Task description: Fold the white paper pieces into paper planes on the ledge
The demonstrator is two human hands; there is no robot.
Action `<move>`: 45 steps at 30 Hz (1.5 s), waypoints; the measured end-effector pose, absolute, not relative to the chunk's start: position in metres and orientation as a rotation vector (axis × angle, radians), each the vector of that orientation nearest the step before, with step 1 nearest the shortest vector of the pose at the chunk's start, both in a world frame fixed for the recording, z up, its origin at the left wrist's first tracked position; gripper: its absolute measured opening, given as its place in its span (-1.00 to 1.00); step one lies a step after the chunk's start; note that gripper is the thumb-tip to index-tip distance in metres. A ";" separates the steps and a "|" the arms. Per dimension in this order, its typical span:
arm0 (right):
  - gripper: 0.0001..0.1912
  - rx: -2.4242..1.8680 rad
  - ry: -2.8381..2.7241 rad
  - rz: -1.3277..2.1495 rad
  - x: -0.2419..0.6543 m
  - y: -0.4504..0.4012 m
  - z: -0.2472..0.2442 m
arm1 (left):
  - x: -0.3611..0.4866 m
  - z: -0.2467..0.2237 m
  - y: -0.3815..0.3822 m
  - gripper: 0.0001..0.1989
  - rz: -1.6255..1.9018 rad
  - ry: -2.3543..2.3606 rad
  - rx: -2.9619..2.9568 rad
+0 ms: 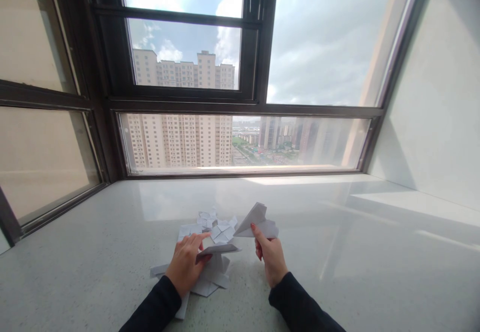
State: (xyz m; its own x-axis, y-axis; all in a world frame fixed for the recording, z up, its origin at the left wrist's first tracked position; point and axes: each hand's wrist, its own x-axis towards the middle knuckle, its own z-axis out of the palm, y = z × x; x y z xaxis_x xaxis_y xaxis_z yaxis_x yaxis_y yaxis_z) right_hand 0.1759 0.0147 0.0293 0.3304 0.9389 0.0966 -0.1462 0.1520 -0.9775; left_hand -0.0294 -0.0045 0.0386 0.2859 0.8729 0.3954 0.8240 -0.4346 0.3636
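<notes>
My right hand (270,256) pinches a white folded paper plane (255,218) between thumb and fingers, holding it up off the sill with its pointed end to the left. Another folded paper piece (220,248), seen nearly edge-on, is gripped in my left hand (188,262), whose index finger stretches out above it. Below and around my left hand lie several more white folded papers (210,282), overlapping one another. Behind it, a loose cluster of small folded paper shapes (223,231) rests on the sill; my left hand hides part of the pile.
The papers lie on a broad, speckled white windowsill (356,272) with patches of sunlight. Dark-framed windows (258,107) stand at the back and left, tall buildings (180,139) showing outside. A pale wall (435,97) bounds the right side.
</notes>
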 end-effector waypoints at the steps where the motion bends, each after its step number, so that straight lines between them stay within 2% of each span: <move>1: -0.55 -1.130 -0.908 0.947 0.176 0.014 0.029 | -0.029 0.040 -0.005 -0.69 0.899 1.618 2.440; 4: -0.55 -1.128 -0.908 0.940 0.176 0.014 0.029 | -0.030 0.046 -0.005 -0.82 1.069 1.637 2.404; 10: -0.55 -1.109 -0.892 0.931 0.175 0.015 0.031 | -0.037 0.053 -0.004 -0.73 1.336 1.610 2.037; 15: -0.54 -1.130 -0.902 0.922 0.174 0.015 0.031 | -0.043 0.052 0.000 -0.66 1.393 1.509 1.715; 20: -0.54 -1.142 -0.891 0.933 0.174 0.015 0.033 | -0.043 0.042 0.008 -0.67 1.468 1.516 1.630; 24: -0.54 -1.145 -0.892 0.949 0.174 0.013 0.034 | -0.042 0.038 0.010 -0.55 1.589 1.560 1.679; 28: -0.54 -1.147 -0.899 0.952 0.173 0.011 0.035 | -0.043 0.041 0.008 -0.65 1.494 1.640 1.831; 31: -0.54 -1.153 -0.914 0.950 0.173 0.012 0.034 | -0.040 0.045 0.003 -0.73 1.285 1.771 2.077; 38: -0.53 -1.168 -0.972 0.954 0.174 0.014 0.031 | -0.030 0.035 -0.006 -0.56 0.720 1.958 2.275; 41: -0.54 -1.136 -0.992 0.989 0.173 0.013 0.031 | -0.030 0.030 -0.003 -0.55 0.700 1.904 2.230; 45: -0.56 -1.052 -1.060 1.104 0.169 0.012 0.031 | -0.027 0.034 -0.002 -0.48 0.949 1.672 2.114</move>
State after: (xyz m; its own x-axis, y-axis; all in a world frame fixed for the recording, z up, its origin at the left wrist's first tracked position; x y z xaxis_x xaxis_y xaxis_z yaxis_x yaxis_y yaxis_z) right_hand 0.1691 0.0119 0.0311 0.1293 0.9848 0.1160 -0.1558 0.1357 -0.9784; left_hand -0.0273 -0.0021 0.0339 0.1126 0.9417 0.3172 0.7554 -0.2885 0.5884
